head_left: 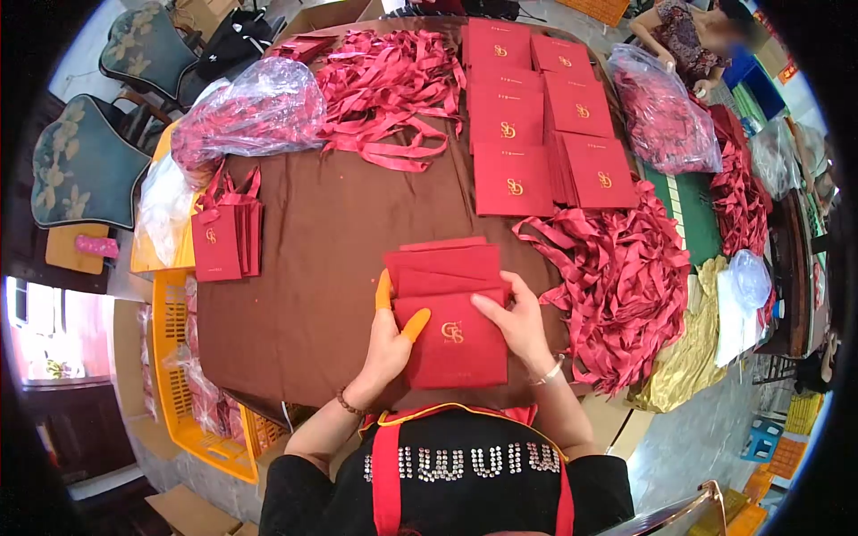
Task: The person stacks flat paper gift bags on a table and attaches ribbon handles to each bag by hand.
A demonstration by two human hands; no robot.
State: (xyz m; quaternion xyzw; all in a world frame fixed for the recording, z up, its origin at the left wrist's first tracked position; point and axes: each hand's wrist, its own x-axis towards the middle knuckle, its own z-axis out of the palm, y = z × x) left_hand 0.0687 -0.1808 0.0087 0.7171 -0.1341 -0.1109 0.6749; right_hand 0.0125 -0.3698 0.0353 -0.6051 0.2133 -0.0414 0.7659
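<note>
Gripping a fanned bundle of red pieces [454, 362] in both hands, over the near part of the brown-covered table [322, 214], about midway across. Got the front piece face-up, gold emblem reading upright from the table's near side. Tough to call a long axis on one piece, being nearly square; as a bundle, running longest from the table's near edge toward its middle, with the back ones poking out at the far end.

Closed on it from both sides: left hand [386, 344] at the left edge, yellow covers on thumb and one finger, thumb over the face; right hand [520, 326] at the opposite edge, bare thumb on the face, other fingers mostly hidden. Reaching in from the table's near edge, forearms angled inward, beads on the left wrist.

Container-wise, seeing a yellow crate [164, 357] off the table's near left corner, with plastic-wrapped red stuff inside. Also a clear bag [255, 103] of red stuff at the table's far left, plus another plastic bag [666, 121] with red contents by the far right edge. Then stacked pieces [509, 183] right of the table's far middle, emblems upside down from the near side, and loose red ribbons [621, 295] along the right edge.
</note>
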